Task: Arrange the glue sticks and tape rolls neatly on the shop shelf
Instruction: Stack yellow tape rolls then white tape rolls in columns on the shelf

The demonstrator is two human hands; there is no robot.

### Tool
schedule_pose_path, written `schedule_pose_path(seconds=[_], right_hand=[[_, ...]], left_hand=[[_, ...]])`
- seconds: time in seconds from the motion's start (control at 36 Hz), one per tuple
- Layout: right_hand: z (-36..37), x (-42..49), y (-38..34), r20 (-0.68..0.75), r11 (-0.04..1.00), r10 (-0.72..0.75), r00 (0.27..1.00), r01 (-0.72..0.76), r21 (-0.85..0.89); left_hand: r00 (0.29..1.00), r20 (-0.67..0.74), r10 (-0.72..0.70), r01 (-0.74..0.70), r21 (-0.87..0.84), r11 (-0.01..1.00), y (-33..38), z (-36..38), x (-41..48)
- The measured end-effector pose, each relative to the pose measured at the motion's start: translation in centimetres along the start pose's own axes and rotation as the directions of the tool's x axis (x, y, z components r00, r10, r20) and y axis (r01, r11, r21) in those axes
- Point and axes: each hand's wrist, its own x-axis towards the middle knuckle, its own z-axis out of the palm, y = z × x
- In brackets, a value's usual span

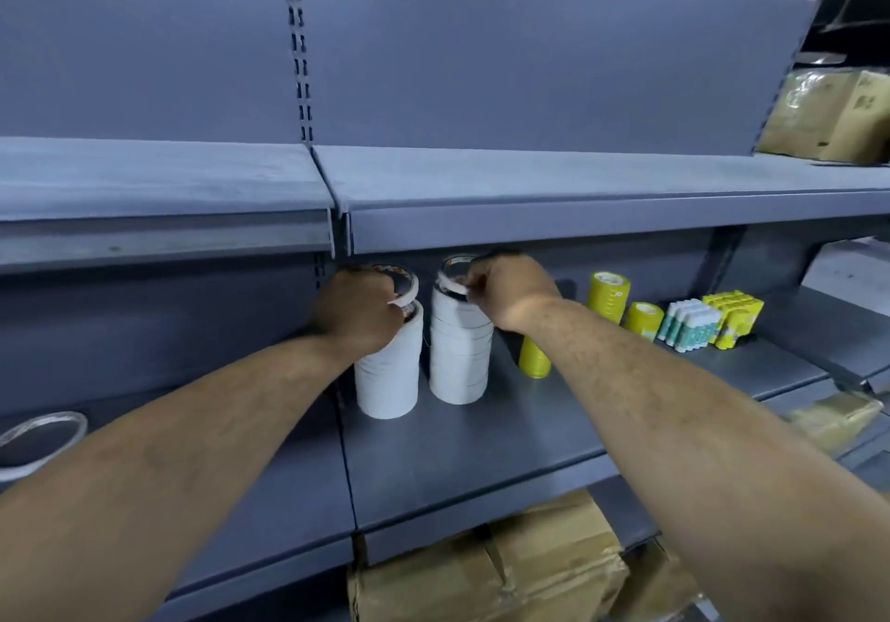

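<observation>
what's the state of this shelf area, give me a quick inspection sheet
surface: grey metal shelf, middle level, holding the stock.
job's things: two stacks of white tape rolls, left stack and right stack, standing apart; yellow tape rolls to their right; glue sticks beside a yellow pack.
clutter: loose ring on the neighbouring shelf at left.
grippers: left hand grips the tilted top roll of the left stack; right hand pinches the top of the right stack.
cables: nothing seen.
surroundings: upper shelf; cardboard boxes below; wrapped packages at upper right.
</observation>
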Motion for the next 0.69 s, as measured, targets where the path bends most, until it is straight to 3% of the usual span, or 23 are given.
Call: schedule_pose_path(seconds=[0.22, 0.5, 0.69], right_hand=[[0.3, 1.9, 0.5, 0.075, 0.987, -0.134, 0.988, 0.140, -0.079], [1.7, 3.1, 1.4, 0.114, 0.994, -0.104, 0.988, 0.100, 0.043], [1.9, 3.2, 1.2, 0.107, 0.991, -0.132, 0.985, 0.130, 0.032]], left_hand=[[0.999, 0.016, 0.048, -0.049, 0.039, 0.998, 0.9, 0.6, 0.2], [0.999, 0.026, 0.036, -0.038, 0.072, 0.997, 1.5, 1.1, -0.1], [0.998, 0.048, 0.042, -0.045, 0.064, 0.997, 0.8, 1.7, 0.7]])
